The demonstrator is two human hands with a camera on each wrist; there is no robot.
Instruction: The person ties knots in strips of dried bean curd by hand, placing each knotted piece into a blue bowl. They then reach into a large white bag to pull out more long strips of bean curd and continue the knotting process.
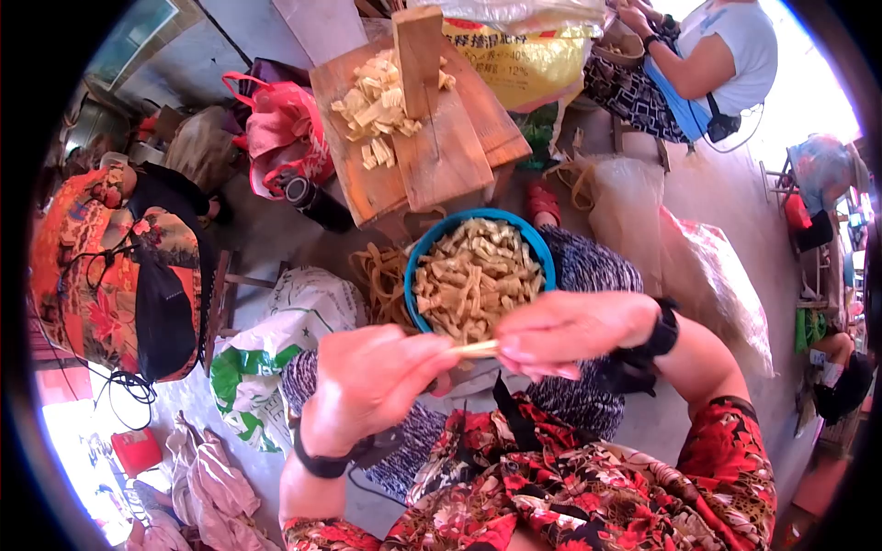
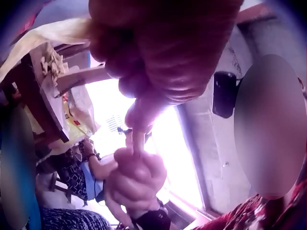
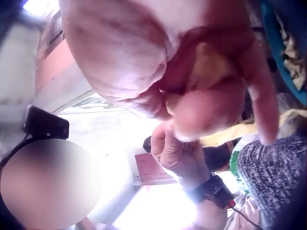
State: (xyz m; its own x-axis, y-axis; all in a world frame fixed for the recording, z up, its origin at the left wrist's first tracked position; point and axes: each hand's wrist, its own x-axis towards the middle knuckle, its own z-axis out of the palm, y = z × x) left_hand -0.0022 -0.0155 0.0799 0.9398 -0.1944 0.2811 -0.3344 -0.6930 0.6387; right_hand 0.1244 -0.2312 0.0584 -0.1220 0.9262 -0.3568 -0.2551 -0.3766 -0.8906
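Both hands meet over the lap with a pale yellow strip (image 1: 474,349) stretched between them. My left hand (image 1: 377,378) pinches one end, its fingers curled; in the left wrist view a loose length of the strip (image 2: 45,37) trails from it. The other part is gripped by my right hand (image 1: 577,332), where a folded bit of yellowish material (image 3: 208,67) shows among the fingers in the right wrist view. Just beyond the hands stands a blue basin (image 1: 412,292), filled with short, twisted, pale pieces (image 1: 473,275). The right hand overlaps its near rim in the head view.
Past the basin, a wooden board (image 1: 450,174) carries cut pale pieces (image 1: 375,106) and an upright wooden block (image 1: 419,62). A black bottle (image 1: 317,204) and pink bag (image 1: 285,129) stand left of it. Plastic sacks (image 1: 634,211) lie right. Another person (image 1: 698,64) sits at upper right.
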